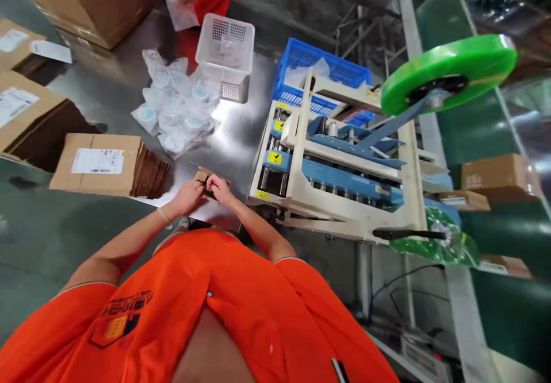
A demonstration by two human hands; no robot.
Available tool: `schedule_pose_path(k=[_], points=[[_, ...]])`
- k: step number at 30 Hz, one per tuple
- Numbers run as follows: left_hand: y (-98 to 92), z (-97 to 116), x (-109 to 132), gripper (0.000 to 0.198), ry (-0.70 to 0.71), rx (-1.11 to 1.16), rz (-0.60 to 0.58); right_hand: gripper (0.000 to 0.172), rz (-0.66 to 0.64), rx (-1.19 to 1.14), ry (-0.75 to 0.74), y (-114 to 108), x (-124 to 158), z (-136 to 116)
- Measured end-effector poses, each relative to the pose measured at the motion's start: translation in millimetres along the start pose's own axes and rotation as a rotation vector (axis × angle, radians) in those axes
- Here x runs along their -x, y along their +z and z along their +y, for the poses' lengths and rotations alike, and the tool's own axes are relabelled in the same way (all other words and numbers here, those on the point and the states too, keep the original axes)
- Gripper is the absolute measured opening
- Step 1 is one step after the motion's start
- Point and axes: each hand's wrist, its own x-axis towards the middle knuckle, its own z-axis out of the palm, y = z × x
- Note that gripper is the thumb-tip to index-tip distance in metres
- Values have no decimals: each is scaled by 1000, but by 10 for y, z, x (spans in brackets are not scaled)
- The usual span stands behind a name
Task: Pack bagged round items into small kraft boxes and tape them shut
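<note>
The left hand [187, 197] and right hand [220, 190] grip a small cardboard carton [203, 174] between their fingers at the steel desk's [235, 142] edge, its long axis lying crosswise, reaching farther past the right hand.

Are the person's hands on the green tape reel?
No, the left hand and right hand grip a small cardboard piece, apart from the green tape reel.
</note>
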Motion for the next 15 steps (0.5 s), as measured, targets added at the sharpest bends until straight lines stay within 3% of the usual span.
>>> schedule_pose_path(k=[4,6,9,11,13,15], points=[[-81,9,-314,15,-71,-50,-205,18,-5,377,-118,-285,-154,-154],[-89,18,-390,12,-120,-57,-179,38,3,589,-101,-373,-217,-256],[15,41,-368,40,-379,-4,113,98,-172,850,22,-294,-138,-345],[144,31,-330,63,-672,186,325,119,-242,966,58,-162,3,-328],[284,-12,-310,74,-855,411,422,110,-216,998,54,-70,116,-261],[404,-74,-287,78,-867,578,534,91,-128,917,70,-57,129,-175]])
